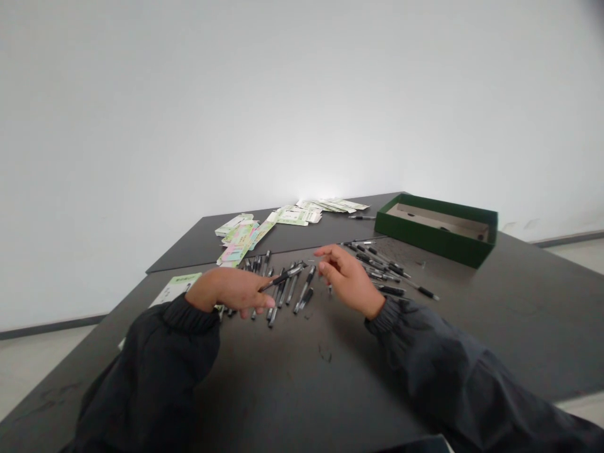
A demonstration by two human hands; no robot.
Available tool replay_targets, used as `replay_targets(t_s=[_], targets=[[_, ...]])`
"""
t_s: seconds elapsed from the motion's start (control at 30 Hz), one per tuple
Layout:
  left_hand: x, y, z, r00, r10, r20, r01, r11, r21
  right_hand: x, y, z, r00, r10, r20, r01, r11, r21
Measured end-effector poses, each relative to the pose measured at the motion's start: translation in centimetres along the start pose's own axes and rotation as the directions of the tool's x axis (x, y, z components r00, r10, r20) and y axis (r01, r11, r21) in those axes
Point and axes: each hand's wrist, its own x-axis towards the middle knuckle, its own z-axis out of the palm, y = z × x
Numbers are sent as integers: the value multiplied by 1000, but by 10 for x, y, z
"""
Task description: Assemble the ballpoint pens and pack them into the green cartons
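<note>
Reaching in from the near edge over a dark surface (292,390), in black sleeves (160,377). Got a green-and-white carton (177,286) flat by the left forearm, partly covered by the arm. Gripping one black-grip pen (284,276) in the left hand (238,292), near one end and angled across; likely held so to leave the other end exposed toward the right hand (348,280). Carrying nothing visible in the right: thumb and index parted, just beside that exposed end, probably there for a short reach. Can't see the right palm. Beneath and beyond the left, see loose pens (291,292) laid roughly alongside each other, probably for picking out singly. Under and right of the other hand, see a messier spread of pens (382,272). Further out on the right, note a long open green box (425,238), likely parked aside to leave the middle free for both hands. Can't identify the dark spots inside. At the back, see overlapping flat-looking cartons (292,216), presumably set there to stay clear of the pens. Beyond, just white wall (302,94).
</note>
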Motion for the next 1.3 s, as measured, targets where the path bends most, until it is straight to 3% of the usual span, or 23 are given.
replay_targets(t_s=[0.07,0.13,0.23,0.47,0.57,0.67,0.83,0.93,1.1,1.23,1.3], targets=[[-1,1,0,1000,-9,-5,9,1000,29,0,-2,-3,999,-52,12,53,985,-163],[-2,1,-1,1000,-5,-20,6,998,62,-2,-7,-5,994,-104,45,111,968,-224],[-5,-3,-1,999,15,-52,-10,995,101,-4,-16,-7,989,-137,50,143,975,-171],[-8,-11,-2,1000,-1,-27,3,996,91,-3,-11,-8,997,-72,-31,68,990,-127],[-8,-9,-2,1000,-14,-20,15,999,53,1,0,-8,996,5,-93,-4,1000,15],[-7,-11,-1,1000,-19,-23,19,1000,18,6,10,-10,993,96,-76,-85,987,135],[-2,-17,0,1000,-18,17,19,998,-53,29,15,-16,992,79,-100,-78,997,15],[1,-22,-1,1000,1,28,1,998,-59,52,24,-18,990,30,-136,-26,999,32],[2,-34,-5,1000,5,29,-3,997,-82,78,38,-19,991,68,-119,-64,997,42],[2,-38,-10,1000,-19,6,19,994,-108,89,2,-25,992,40,-117,-14,977,211],[3,-38,-12,999,-46,-2,46,994,-95,87,-33,-30,999,33,-20,-24,937,349]])
